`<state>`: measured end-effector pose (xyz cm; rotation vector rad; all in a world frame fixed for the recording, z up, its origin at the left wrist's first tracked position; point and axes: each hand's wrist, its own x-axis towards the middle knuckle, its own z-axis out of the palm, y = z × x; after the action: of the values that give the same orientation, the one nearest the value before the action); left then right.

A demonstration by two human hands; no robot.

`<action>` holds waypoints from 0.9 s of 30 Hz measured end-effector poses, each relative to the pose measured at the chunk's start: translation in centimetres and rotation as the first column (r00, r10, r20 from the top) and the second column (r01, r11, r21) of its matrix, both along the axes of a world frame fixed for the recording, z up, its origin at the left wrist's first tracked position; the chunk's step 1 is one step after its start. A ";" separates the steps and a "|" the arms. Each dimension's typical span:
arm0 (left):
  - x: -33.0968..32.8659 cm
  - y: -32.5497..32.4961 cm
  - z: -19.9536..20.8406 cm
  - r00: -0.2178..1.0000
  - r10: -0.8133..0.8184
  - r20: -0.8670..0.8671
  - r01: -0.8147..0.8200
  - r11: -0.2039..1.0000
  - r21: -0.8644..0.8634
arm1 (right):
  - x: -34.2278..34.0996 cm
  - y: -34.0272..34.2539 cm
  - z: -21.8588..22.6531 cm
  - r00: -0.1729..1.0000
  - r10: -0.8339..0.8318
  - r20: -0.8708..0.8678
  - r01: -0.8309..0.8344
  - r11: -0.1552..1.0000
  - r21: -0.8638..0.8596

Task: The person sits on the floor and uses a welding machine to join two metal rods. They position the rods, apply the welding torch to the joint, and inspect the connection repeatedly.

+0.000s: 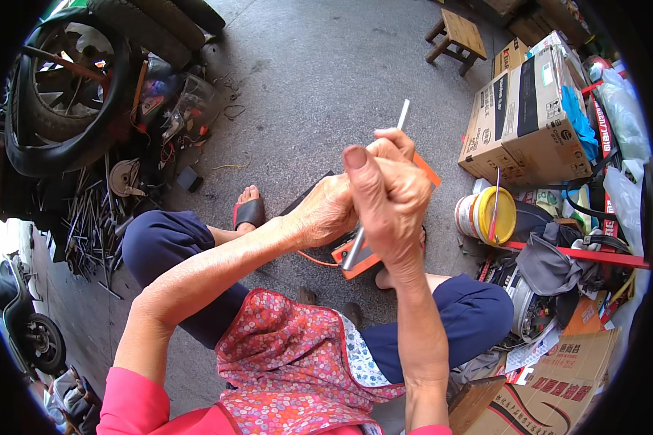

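Floral apron point(297, 355) nearest, over knees. Above, right hand point(388, 203) fisted around a metal rod point(403, 114), left hand point(326, 210) clasped beside, seemingly steadying it upright over an orange box point(359, 254) on the floor point(319, 72).

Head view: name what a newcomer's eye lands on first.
Both hands, left hand and right hand, meet mid-frame, gripping a metal rod over an orange tool. A big tyre sits upper left; a cardboard box and yellow-lidded tub lie right.
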<state>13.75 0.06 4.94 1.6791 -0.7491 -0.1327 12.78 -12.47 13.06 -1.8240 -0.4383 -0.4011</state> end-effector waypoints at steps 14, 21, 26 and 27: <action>1.2 -0.5 1.4 0.992 0.052 -0.118 -0.037 0.991 0.128 | -1.0 -4.9 7.1 0.843 -0.206 -0.497 -0.224 0.705 -0.672; 0.0 -1.4 1.9 0.999 0.044 -0.015 -0.043 0.998 0.045 | 3.8 -12.5 5.8 0.600 -0.196 0.775 0.800 0.155 -0.580; -0.2 0.4 0.1 0.998 -0.003 0.059 -0.004 0.994 0.107 | 1.6 -14.6 5.9 0.833 -0.553 -0.005 0.449 0.682 -0.577; -0.1 0.2 0.0 0.999 -0.017 0.029 0.014 0.993 0.114 | 0.8 -14.8 5.3 0.823 -0.569 -0.005 0.443 0.646 -0.622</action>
<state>13.68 0.28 4.97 1.7871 -0.7898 -0.1638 13.54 -27.23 18.32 -2.5985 0.1463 -0.4880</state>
